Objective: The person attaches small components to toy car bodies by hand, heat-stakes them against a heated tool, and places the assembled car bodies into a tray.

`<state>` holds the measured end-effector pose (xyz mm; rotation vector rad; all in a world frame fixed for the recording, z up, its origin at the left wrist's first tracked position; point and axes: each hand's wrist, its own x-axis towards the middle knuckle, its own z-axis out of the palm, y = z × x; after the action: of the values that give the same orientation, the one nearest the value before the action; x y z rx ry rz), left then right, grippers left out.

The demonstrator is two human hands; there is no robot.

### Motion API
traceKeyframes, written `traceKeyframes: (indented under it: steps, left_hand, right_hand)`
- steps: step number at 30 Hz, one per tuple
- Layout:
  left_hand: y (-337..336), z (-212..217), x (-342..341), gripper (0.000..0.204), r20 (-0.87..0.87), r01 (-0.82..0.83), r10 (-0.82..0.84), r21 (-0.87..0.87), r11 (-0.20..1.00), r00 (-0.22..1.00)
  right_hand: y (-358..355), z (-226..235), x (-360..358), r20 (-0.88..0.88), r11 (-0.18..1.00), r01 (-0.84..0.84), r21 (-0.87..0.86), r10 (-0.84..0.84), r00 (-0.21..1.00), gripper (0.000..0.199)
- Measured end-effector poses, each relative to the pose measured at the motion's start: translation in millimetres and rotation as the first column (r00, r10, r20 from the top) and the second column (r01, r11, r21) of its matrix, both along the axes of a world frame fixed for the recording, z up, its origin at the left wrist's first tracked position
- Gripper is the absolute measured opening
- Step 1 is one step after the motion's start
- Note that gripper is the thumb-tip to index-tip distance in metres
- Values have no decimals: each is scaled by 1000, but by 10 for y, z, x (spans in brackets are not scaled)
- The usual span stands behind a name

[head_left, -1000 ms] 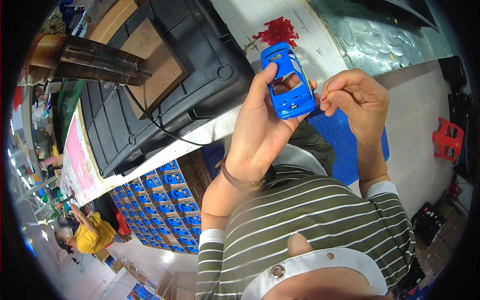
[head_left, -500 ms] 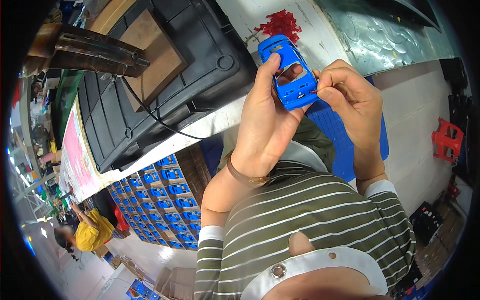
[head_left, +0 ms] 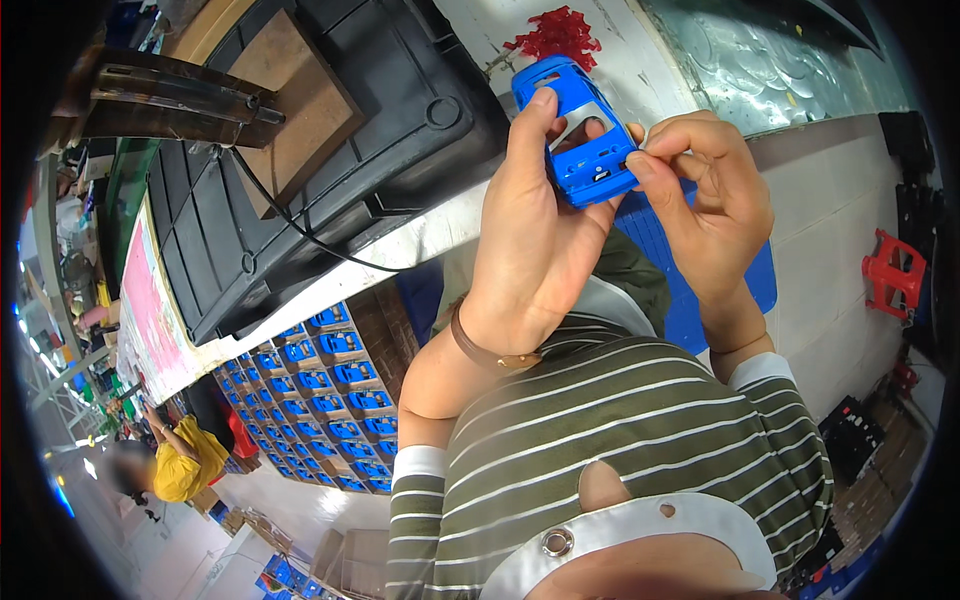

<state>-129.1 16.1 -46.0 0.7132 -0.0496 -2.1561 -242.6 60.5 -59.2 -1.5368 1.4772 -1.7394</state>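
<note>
My left hand [head_left: 530, 215] is wrapped around a blue plastic toy car body [head_left: 592, 180] with cut-out window openings. The thumb presses on its upper side, and other fingers show through the opening. The shell is tilted, with one end toward me. My right hand [head_left: 712, 185] pinches thumb and forefinger together at the shell's near right corner. Anything between those fingertips is hidden or too small to name. Beyond the shell, a loose heap of small red plastic pieces [head_left: 556, 36] lies on the white tabletop [head_left: 640, 85].
A large black plastic crate [head_left: 330, 180] fills the table's left, bearing a brown board [head_left: 300, 100] and a dark metal fixture [head_left: 180, 105]. Several blue car shells sit in a divided box [head_left: 385, 345] below. A blue stool [head_left: 690, 310] and red stool [head_left: 893, 275] stand right. Someone in yellow [head_left: 190, 460] is far left.
The shell has shifted slightly up and left and tilted a little. My right fingertips have moved up along its corner; the dark red bit seen there earlier is now hidden.
</note>
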Motion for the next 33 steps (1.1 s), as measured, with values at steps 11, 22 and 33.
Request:
traceKeyframes:
  steps: [11,22,33]
  left_hand:
    - [-76,-64,94,34,-310,229,-181,126,965,934]
    - [71,-23,207,46,-541,441,-262,232,867,799]
    - [159,-206,497,51,470,308,559,-880,363,683]
  right_hand:
    - [-120,-11,-279,-446,955,-125,-269,-9,895,37]
    - [-300,-123,-735,-193,829,-488,274,544,817,56]
    - [-127,-102,-590,-3,919,-333,209,341,940,26]
